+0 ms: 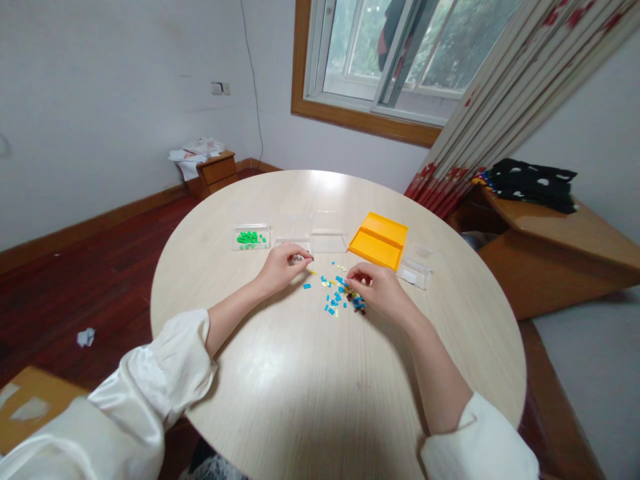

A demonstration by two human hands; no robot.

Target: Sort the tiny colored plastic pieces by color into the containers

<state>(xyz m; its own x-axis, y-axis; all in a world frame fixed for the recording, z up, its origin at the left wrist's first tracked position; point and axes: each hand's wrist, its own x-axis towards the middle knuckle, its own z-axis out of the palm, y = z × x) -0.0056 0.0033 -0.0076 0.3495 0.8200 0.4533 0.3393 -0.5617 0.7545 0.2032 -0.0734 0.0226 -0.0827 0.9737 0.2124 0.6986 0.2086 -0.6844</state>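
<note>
My left hand [283,268] has its thumb and fingers pinched together beside a clear plastic box [280,241]. A dark speck shows at its fingertips, too small to name. My right hand [377,288] is closed in a pinch over the right side of a loose pile of small toy bricks [337,298], mostly blue, with pale yellow, yellow and dark brown ones. Whatever its fingertips hold is hidden. A single blue brick [307,286] lies apart, left of the pile. Near the left fingertips is a thin yellow piece [313,272].
Behind the hands, a clear box holds green bricks [250,238]. Another open clear box [329,243] stands mid-row, then an open yellow case [376,250] and a clear box [415,275] at right. All rest on a round wooden table [320,387].
</note>
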